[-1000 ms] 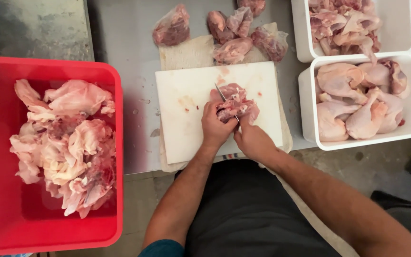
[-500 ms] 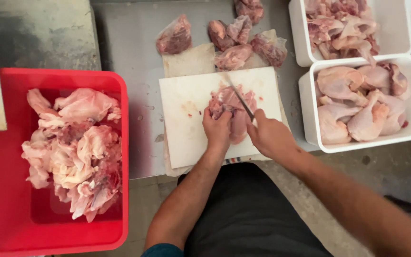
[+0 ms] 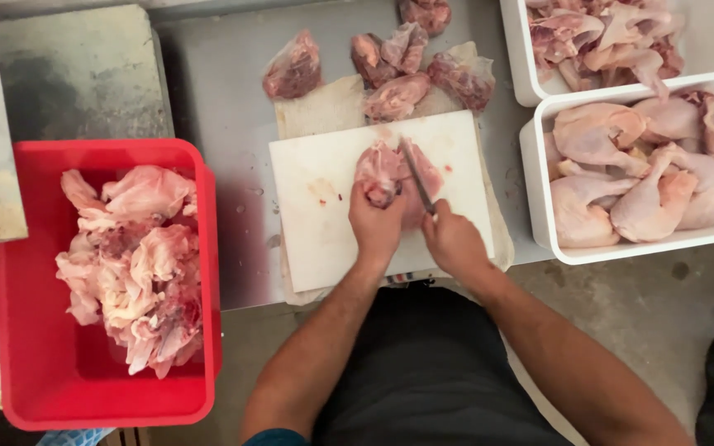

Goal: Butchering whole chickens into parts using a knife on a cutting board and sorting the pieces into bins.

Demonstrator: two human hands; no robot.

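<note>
— What do we see closest to us?

— Our two bare forearms reach up from the bottom edge. Our left hand (image 3: pixel 376 225) is curled down onto a raw chicken piece (image 3: pixel 396 175), fingers pressing it flat. Our right hand (image 3: pixel 453 239) is clenched round the handle of a knife (image 3: pixel 416 185), whose blade lies slanted across the meat.

— Where does that chicken piece sit?

— On a white cutting board (image 3: pixel 316 215), in its upper middle part. The board rests on a grey metal table (image 3: pixel 225 99).

— And to the sides?

— At our left, a red crate (image 3: pixel 35 388) holds a heap of pale chicken skin and trimmings (image 3: pixel 130 264). At our right, a white tub (image 3: pixel 539 206) is filled with whole chicken legs (image 3: pixel 638 173).

— What lies farther off?

— Just past the board, several darker cut pieces (image 3: pixel 390 66) lie on the table, some in thin clear bags. At the far right, a second white tub (image 3: pixel 514 49) holds more chicken parts (image 3: pixel 597 37).
</note>
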